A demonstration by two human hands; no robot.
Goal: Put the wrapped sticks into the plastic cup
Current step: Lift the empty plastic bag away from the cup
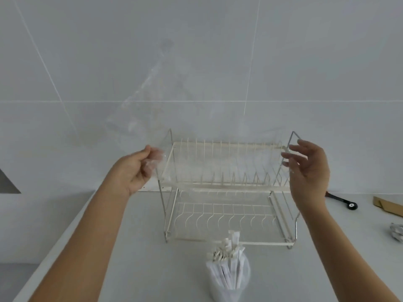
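We see both hands raised in front of a two-tier wire dish rack (229,192) that stands on the white surface (139,247). The left hand (139,168), at about ten o'clock from the cup, is loosely curled, its fingertips pinching the edge of a clear plastic bag (150,101) that billows up against the tiled wall. The right hand (309,168), at about two o'clock, is half open with its fingers spread; we cannot tell whether they touch the bag's other edge. The plastic cup (227,284) stands at six o'clock, just in front of the rack, and the wrapped sticks (229,260) stand upright in it, their tops fanning above the rim. At three o'clock a black handle (342,201) lies on the surface.
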